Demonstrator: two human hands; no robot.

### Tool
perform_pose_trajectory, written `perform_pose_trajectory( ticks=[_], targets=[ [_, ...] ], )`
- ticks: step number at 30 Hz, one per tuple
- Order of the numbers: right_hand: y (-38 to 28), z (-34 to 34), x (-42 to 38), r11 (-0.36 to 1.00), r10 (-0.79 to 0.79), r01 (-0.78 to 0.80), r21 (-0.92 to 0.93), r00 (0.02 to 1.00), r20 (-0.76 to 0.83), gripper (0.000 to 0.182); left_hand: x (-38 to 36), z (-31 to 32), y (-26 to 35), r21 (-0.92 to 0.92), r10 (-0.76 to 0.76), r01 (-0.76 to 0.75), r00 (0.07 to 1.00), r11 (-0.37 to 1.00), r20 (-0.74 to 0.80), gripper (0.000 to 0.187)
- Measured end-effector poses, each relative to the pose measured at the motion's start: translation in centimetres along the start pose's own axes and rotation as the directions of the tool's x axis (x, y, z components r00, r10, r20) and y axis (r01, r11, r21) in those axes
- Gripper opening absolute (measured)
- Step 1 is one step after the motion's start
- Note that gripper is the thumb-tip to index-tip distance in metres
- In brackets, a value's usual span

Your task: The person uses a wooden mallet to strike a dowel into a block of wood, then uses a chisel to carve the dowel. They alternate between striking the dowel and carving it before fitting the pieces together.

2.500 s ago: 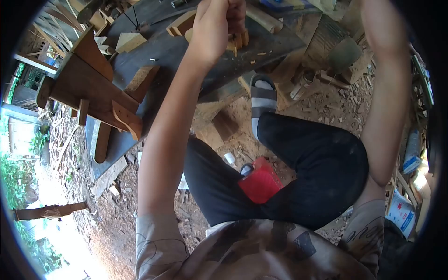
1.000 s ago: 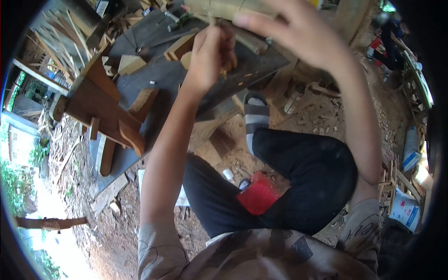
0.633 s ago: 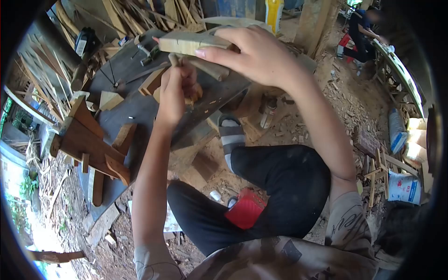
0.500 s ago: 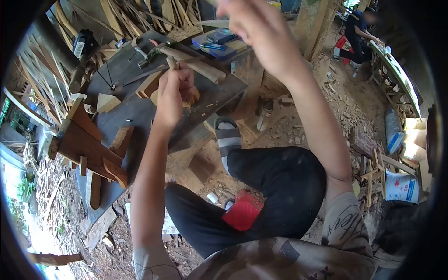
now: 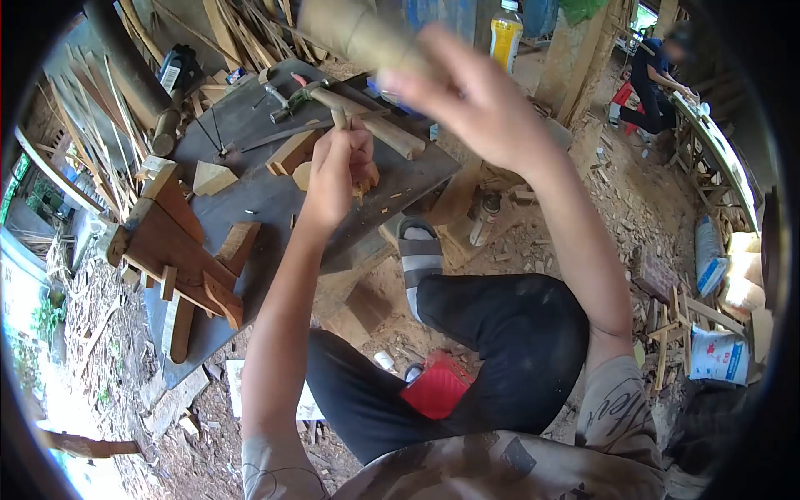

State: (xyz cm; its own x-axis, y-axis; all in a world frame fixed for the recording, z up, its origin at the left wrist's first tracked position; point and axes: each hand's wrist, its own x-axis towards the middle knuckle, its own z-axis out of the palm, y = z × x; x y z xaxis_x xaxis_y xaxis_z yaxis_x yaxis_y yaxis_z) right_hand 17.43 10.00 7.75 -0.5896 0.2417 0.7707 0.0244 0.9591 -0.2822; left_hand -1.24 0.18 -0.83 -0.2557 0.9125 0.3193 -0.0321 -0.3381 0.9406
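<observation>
My left hand point(image 5: 337, 167) is closed in a fist around an upright chisel, whose wooden handle point(image 5: 338, 117) sticks out above the fingers; its blade is hidden. Under that hand lies a small piece of light wood point(image 5: 302, 175), partly covered, on the dark tabletop point(image 5: 400, 179). Raised higher and to the right, my right hand point(image 5: 471, 96) grips a thick wooden mallet point(image 5: 362, 33), blurred by motion. The mallet is in the air, apart from the chisel.
A clamp point(image 5: 292, 104), a round wooden bar point(image 5: 375, 125) and wood blocks point(image 5: 212, 177) lie on the table. A wooden frame point(image 5: 171, 237) stands at its left. A yellow-labelled bottle point(image 5: 505, 37) is behind. Another person point(image 5: 654, 79) sits far right. Wood scraps cover the ground.
The mallet has come into full view at the top, and my right hand has turned. My left hand stays on the chisel. The whole view has shifted slightly.
</observation>
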Motion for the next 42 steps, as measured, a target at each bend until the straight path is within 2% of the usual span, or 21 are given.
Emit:
perform_pose_trajectory(
  ticks=[1,4,5,8,10,11,12,15,18,20,21,22,24,27,30,31,32,34,35,40,42],
  targets=[
    [0.1,0.0,-0.6,0.994,-0.009,0.025,-0.107,0.989,0.145,0.055,-0.1,0.0,0.1,0.003,-0.008,0.008,1.0,1.0,-0.014,0.027],
    [-0.8,-1.3,-0.2,0.991,0.121,-0.129,0.029,0.971,0.206,0.047,-0.1,0.1,0.1,-0.002,-0.014,0.014,1.0,1.0,-0.028,0.024],
    [-1.2,-1.2,0.1,0.985,0.08,-0.084,0.153,0.996,0.03,0.046,0.0,-0.3,0.0,-0.008,-0.01,0.01,1.0,1.0,-0.008,0.021],
    [-2.7,-2.1,0.8,0.849,0.095,-0.07,0.523,0.995,-0.021,0.049,0.1,-0.9,-0.5,-0.011,0.002,-0.001,1.0,1.0,0.01,0.021],
    [-1.2,-1.2,-0.4,0.994,0.096,-0.105,0.041,0.979,0.179,0.052,0.0,-0.8,-0.4,-0.01,0.001,0.0,1.0,1.0,0.026,0.022],
    [-0.6,-0.9,-0.7,0.974,0.129,-0.071,-0.215,0.954,0.269,0.053,-0.1,-0.6,-0.3,-0.009,-0.016,0.016,1.0,1.0,0.02,0.023],
    [-0.9,-1.1,-0.6,0.946,0.246,-0.136,-0.294,0.892,0.379,0.054,-0.2,-0.5,-0.1,-0.008,-0.03,0.03,0.999,1.0,0.012,0.023],
    [-1.0,-1.4,0.2,0.997,0.06,-0.065,0.034,0.99,0.128,0.05,-0.2,-0.5,-0.1,0.03,0.001,-0.002,1.0,1.0,0.019,0.024],
    [-2.3,-1.2,0.4,0.928,0.083,-0.04,0.37,0.991,-0.102,0.05,-0.3,-0.6,-0.2,0.029,-0.002,0.001,1.0,1.0,0.019,0.024],
    [-1.1,0.1,-0.1,0.926,0.088,-0.034,0.377,0.988,-0.127,0.056,-0.2,-0.4,-0.2,0.007,-0.02,0.02,1.0,1.0,0.021,0.024],
    [-1.5,-1.5,-0.3,0.997,0.081,-0.079,-0.015,0.987,0.136,0.052,-0.3,-0.2,-0.1,0.018,-0.025,0.025,1.0,1.0,0.007,0.024],
    [-1.1,-1.7,-0.5,0.969,0.197,-0.127,-0.211,0.915,0.353,0.053,-0.2,-0.1,0.0,0.009,-0.024,0.024,1.0,1.0,0.009,0.025],
    [-0.5,-1.0,-0.5,0.977,0.108,-0.058,-0.207,0.965,0.24,0.056,-0.3,-0.2,-0.4,-0.01,-0.034,0.034,0.999,0.999,-0.003,0.025],
    [-1.7,-1.6,0.2,0.986,0.078,-0.078,0.147,0.997,0.001,0.059,-0.3,-0.8,-0.7,0.023,-0.01,0.01,1.0,1.0,0.019,0.026],
    [-2.2,-0.7,-0.2,0.918,0.104,-0.138,0.373,0.989,0.11,0.047,-0.6,0.2,0.1,0.067,-0.021,0.025,0.998,0.997,-0.057,0.031],
    [-2.3,-1.0,-0.2,0.985,0.103,-0.128,0.114,0.974,0.2,0.049,-0.7,-0.1,-0.4,0.084,-0.017,0.022,0.998,0.996,-0.062,0.033],
    [-2.8,-2.0,-0.1,0.966,0.252,-0.195,-0.171,0.862,0.44,0.055,-0.4,-0.5,-0.8,0.1,-0.002,0.009,0.998,0.995,-0.07,0.035],
    [-2.2,-1.6,-0.7,0.964,0.118,-0.03,-0.265,0.94,0.32,0.06,-0.3,-0.5,-1.2,0.112,0.004,0.001,0.999,0.994,-0.042,0.039],
    [-2.0,-1.9,-0.4,0.979,0.096,-0.044,-0.198,0.96,0.263,0.06,0.0,-0.9,-1.6,0.087,0.016,-0.021,0.998,0.996,0.056,0.035],
    [-1.6,-0.8,-0.1,0.99,0.029,-0.032,0.139,0.999,0.021,0.062,0.1,-0.9,-1.3,0.018,0.012,-0.013,0.999,1.0,0.043,0.028],
    [-1.8,-1.1,-0.7,0.973,0.225,-0.189,-0.134,0.908,0.353,0.067,0.0,-0.9,-1.5,0.023,0.014,-0.015,0.999,1.0,0.03,0.029]
  ],
)
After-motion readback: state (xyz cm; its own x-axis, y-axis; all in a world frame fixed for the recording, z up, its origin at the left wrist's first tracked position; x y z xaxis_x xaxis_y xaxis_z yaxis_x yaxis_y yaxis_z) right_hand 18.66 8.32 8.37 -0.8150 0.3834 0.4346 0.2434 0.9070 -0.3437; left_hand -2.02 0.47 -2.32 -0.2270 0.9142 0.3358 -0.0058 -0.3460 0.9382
